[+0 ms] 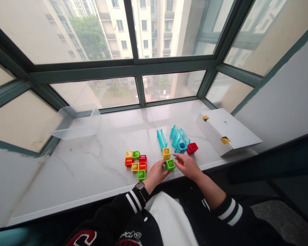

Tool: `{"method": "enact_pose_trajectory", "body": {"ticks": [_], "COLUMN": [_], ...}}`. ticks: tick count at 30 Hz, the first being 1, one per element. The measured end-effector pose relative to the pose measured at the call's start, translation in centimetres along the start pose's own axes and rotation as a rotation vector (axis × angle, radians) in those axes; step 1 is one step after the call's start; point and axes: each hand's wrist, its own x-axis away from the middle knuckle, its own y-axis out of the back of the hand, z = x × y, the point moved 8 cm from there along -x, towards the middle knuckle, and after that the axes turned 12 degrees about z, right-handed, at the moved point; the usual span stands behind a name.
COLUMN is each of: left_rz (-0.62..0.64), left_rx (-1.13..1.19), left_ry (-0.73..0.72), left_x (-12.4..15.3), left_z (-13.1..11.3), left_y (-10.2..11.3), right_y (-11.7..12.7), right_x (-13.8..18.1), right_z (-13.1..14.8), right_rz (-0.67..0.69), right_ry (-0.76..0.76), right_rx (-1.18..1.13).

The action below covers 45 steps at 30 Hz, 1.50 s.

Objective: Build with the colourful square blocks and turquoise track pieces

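A green cube block (170, 165) with an open face sits near the front edge of the sill. The fingers and thumb of my left hand (156, 176) close on its left side. My right hand (189, 166) reaches in from the other side, fingers stretched and apart, tips close to the green block. Partly covered by that hand is an orange-red block (180, 163). Just behind the green block stands a yellow block (166, 153). A blue block (181, 148) and a red block (192, 148) lie beyond my right hand.
A joined group of red, orange, yellow and green blocks (135, 167) lies to the left. Behind are a straight turquoise track piece (162, 139) and curved ones (176, 135). A clear plastic bin (78, 126) stands back left, a white box (228, 130) right, with windows behind.
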Motion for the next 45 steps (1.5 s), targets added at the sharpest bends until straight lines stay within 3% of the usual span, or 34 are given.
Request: {"method": "enact_pose_trajectory", "body": {"ticks": [10,16,23,36,40,45], "left_rz": [0.032,-0.095,-0.022,0.004,-0.029,-0.122], "left_rx": [0.077,0.231,0.375,0.424,0.492,0.56], "left_ry": [0.09,0.096,0.068,0.041,0.06,0.07], "left_x": [0.6,0.4,-0.5,-0.5,0.5,3.9], "left_z": [1.2,2.1,1.6,1.3,1.5,2.5], "left_y": [0.6,3.2,1.8,1.2,2.2,5.6], "right_y": [-0.8,-1.1,-2.7,-3.0,-1.7,2.5], "right_x": [0.1,-0.9,-2.4,-2.9,-1.7,2.0], "right_z": [-1.2,-1.8,-2.2,-2.9,-1.2,-0.1], "right_rz": [-0.001,-0.078,-0.049,-0.035,-0.008,-0.036], "right_ry": [-0.03,-0.03,-0.106,-0.125,-0.039,0.084], "right_rx": [0.092,0.077,0.115,0.136,0.153,0.152]}}
